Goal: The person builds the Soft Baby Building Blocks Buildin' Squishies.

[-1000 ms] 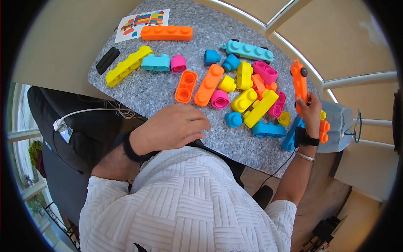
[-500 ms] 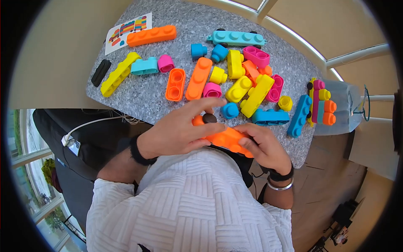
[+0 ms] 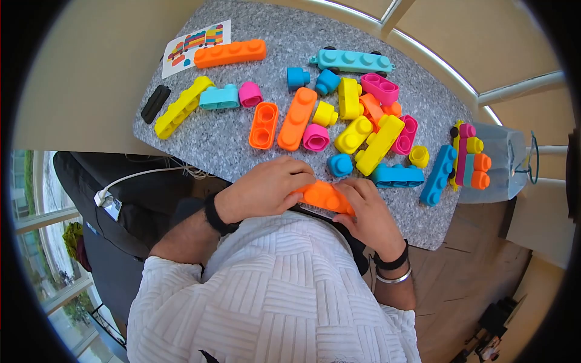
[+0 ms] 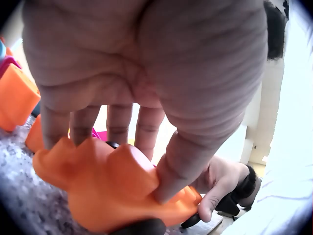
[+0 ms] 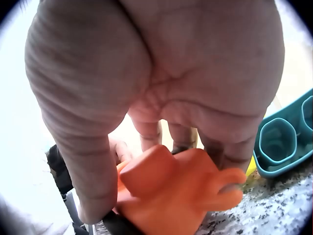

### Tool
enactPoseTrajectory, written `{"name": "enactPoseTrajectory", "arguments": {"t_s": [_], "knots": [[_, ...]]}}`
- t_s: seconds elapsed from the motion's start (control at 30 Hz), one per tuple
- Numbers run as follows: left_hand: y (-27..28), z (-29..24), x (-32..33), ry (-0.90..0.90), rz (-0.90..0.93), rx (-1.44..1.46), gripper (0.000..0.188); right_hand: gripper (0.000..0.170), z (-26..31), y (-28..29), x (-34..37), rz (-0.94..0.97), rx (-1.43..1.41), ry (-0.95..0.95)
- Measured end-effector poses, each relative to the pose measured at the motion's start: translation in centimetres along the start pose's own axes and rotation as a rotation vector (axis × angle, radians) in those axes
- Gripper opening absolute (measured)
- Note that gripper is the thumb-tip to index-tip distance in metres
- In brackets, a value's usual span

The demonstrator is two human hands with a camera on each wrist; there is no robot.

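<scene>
At the table's front edge, both hands grip one orange wheeled toy base (image 3: 325, 197) with round studs on top. My left hand (image 3: 269, 186) holds its left end, thumb on the near side and fingers over the far side. The right hand (image 3: 374, 219) pinches the other end between thumb and fingers. A dark wheel (image 4: 142, 227) shows under the base in the left wrist view. In the right wrist view, a forked hook (image 5: 227, 188) sticks out from its end. Just beyond the hands lie a small blue block (image 3: 340, 164) and a long blue block (image 3: 397, 176).
Several loose blocks, such as a yellow one (image 3: 380, 145) and an orange one (image 3: 297, 119), spread over the speckled table (image 3: 206, 142). A teal wheeled base (image 3: 353, 60), a picture card (image 3: 180, 58) and a black case (image 3: 155, 104) lie farther back. A clear bag (image 3: 508, 158) hangs at right.
My right hand has brought the orange wheeled base from the table's right side to the front edge. The left hand has taken hold of it, and its wheels have turned down from view.
</scene>
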State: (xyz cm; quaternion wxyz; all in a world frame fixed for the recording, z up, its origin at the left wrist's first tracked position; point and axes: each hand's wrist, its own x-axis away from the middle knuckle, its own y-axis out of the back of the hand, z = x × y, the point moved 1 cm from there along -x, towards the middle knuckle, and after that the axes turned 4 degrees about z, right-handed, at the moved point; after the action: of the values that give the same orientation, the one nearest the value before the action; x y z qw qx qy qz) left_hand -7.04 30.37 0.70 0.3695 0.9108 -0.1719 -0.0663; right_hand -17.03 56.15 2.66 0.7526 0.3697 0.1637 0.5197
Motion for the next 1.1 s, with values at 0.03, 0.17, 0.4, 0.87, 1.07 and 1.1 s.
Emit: {"name": "enactPoseTrajectory", "arguments": {"t_s": [0.03, 0.17, 0.4, 0.87, 1.07, 1.1], "knots": [[-0.1, 0.3, 0.1, 0.015, -0.026, -0.03, 0.036, 0.065, 0.0, -0.1, -0.1, -0.025, 0.025, 0.016], [0.3, 0.4, 0.5, 0.09, -0.023, -0.096, 0.03, 0.054, -0.2, -0.3, -0.1, -0.076, 0.103, 0.043], [1.9, -0.3, 0.4, 0.02, -0.057, -0.114, 0.028, 0.048, -1.2, 3.5, 1.0, -0.255, 0.219, -0.015], [4.5, -0.8, 1.0, -0.066, -0.402, -0.127, 0.026, 0.054, -5.1, 5.6, 3.8, -0.308, 0.525, -0.395], [4.1, -2.6, 0.1, -0.169, -0.363, 0.017, 0.048, 0.053, 0.8, 5.0, 2.0, -0.434, 0.274, -0.156], [4.2, -2.9, -0.1, -0.172, -0.358, 0.019, 0.048, 0.048, 1.3, 3.9, 1.2, -0.374, 0.196, -0.071]]}}
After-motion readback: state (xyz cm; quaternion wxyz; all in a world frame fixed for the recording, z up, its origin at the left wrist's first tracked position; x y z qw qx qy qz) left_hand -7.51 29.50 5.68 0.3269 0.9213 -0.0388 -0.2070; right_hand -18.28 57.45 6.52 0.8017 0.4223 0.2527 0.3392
